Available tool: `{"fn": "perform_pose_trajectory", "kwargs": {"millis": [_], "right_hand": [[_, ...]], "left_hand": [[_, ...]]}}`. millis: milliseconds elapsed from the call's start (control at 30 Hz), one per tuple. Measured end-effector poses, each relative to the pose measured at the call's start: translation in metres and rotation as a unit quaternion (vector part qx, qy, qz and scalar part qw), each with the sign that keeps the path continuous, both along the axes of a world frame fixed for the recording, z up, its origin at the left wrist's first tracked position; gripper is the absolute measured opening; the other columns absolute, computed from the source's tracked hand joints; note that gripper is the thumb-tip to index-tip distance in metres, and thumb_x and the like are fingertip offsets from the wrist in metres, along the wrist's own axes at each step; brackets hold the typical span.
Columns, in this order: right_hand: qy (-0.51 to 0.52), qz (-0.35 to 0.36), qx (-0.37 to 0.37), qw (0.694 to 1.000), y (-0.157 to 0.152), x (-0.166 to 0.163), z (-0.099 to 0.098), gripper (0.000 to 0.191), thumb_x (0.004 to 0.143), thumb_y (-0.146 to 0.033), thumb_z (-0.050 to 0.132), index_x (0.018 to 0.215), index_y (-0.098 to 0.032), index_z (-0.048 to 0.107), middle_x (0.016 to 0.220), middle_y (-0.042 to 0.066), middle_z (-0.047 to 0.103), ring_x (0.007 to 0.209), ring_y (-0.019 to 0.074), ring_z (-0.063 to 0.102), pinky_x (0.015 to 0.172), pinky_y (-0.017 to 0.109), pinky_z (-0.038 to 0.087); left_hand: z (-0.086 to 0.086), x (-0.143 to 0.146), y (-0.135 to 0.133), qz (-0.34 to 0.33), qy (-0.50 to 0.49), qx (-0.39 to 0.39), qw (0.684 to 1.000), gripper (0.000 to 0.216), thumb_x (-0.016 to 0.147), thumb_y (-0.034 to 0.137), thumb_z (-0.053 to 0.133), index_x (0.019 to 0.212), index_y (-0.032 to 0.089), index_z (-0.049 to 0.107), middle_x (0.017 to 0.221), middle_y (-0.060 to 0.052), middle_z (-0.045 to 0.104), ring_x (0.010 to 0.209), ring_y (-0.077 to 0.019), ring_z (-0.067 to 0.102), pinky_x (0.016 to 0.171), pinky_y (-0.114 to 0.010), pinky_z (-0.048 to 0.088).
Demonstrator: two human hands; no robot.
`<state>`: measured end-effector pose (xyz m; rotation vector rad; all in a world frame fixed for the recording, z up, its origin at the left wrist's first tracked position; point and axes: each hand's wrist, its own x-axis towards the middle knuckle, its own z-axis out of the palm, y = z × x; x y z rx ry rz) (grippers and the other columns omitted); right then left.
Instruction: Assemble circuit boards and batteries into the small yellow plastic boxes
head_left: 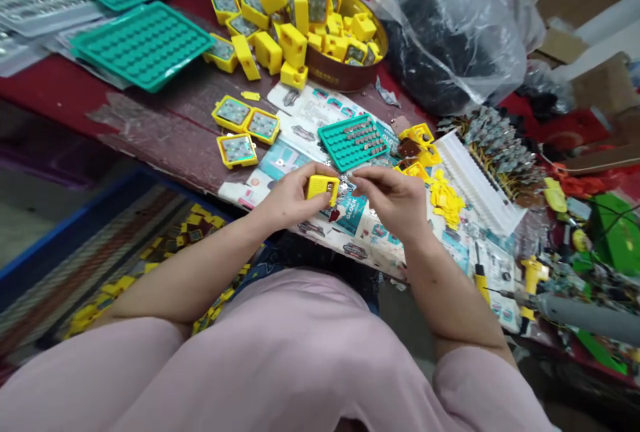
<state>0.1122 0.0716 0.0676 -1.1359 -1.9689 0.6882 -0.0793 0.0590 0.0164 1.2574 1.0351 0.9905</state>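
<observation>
My left hand (295,197) is closed round a small yellow plastic case (320,187), which has a dark slot on one side. Just to its right, my right hand (395,195) has thumb and fingertips pinched together; whatever they hold is too small to make out. Small shiny parts (345,187) lie between the two hands. Beyond them sits a teal tray (333,145) with rows of pits, partly filled with small round parts. To the left lie yellow cases (237,150) with grey-green inner faces showing. Beside my right hand is a pile of flat yellow pieces (445,200).
A round tin (340,75) overflows with yellow cases at the back. Teal trays (145,45) stand at the left, a plastic bag (450,32) at back right. A white strip holder (480,185), screwdriver (481,275) and grey tool (585,315) are right. A blue-edged bin (75,229) stands below.
</observation>
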Motion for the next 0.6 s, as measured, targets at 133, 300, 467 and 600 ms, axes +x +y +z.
{"fn": "perform_pose_trajectory", "kwargs": {"millis": [133, 300, 467, 600], "right_hand": [[-0.108, 0.017, 0.194, 0.975, -0.021, 0.003, -0.001, 0.01, 0.092, -0.02, 0.064, 0.09, -0.024, 0.073, 0.087, 0.002, 0.075, 0.08, 0.013, 0.07, 0.069, 0.024, 0.055], [-0.233, -0.032, 0.314, 0.92, -0.034, 0.006, -0.009, 0.02, 0.092, -0.014, 0.059, 0.097, -0.028, 0.073, 0.087, 0.002, 0.072, 0.078, 0.0131, 0.068, 0.064, 0.025, 0.051], [-0.176, -0.016, 0.196, 0.965, -0.047, 0.011, -0.014, 0.016, 0.095, -0.016, 0.056, 0.095, -0.024, 0.071, 0.087, 0.003, 0.069, 0.077, 0.0126, 0.066, 0.062, 0.024, 0.052], [-0.18, -0.038, 0.203, 0.962, -0.064, 0.013, -0.021, 0.016, 0.094, -0.013, 0.057, 0.099, -0.022, 0.07, 0.088, 0.005, 0.069, 0.079, 0.0146, 0.068, 0.064, 0.025, 0.054]], "left_hand": [[0.006, 0.008, -0.004, -0.054, -0.016, -0.007, 0.998, 0.045, 0.071, 0.038, 0.066, 0.11, 0.018, 0.056, 0.077, 0.001, 0.065, 0.068, -0.0162, 0.065, 0.06, -0.026, 0.051], [0.012, 0.015, -0.013, -0.047, 0.041, 0.049, 0.997, 0.039, 0.076, 0.039, 0.065, 0.108, 0.018, 0.059, 0.088, -0.002, 0.066, 0.073, -0.0151, 0.062, 0.063, -0.025, 0.049], [0.015, 0.021, -0.022, -0.032, 0.113, 0.091, 0.989, 0.034, 0.078, 0.036, 0.061, 0.105, 0.017, 0.063, 0.095, -0.003, 0.071, 0.078, -0.0156, 0.064, 0.07, -0.025, 0.049], [0.014, 0.026, -0.028, -0.057, 0.141, 0.107, 0.982, 0.032, 0.078, 0.034, 0.059, 0.104, 0.016, 0.064, 0.089, -0.002, 0.071, 0.072, -0.0141, 0.062, 0.067, -0.025, 0.047]]}}
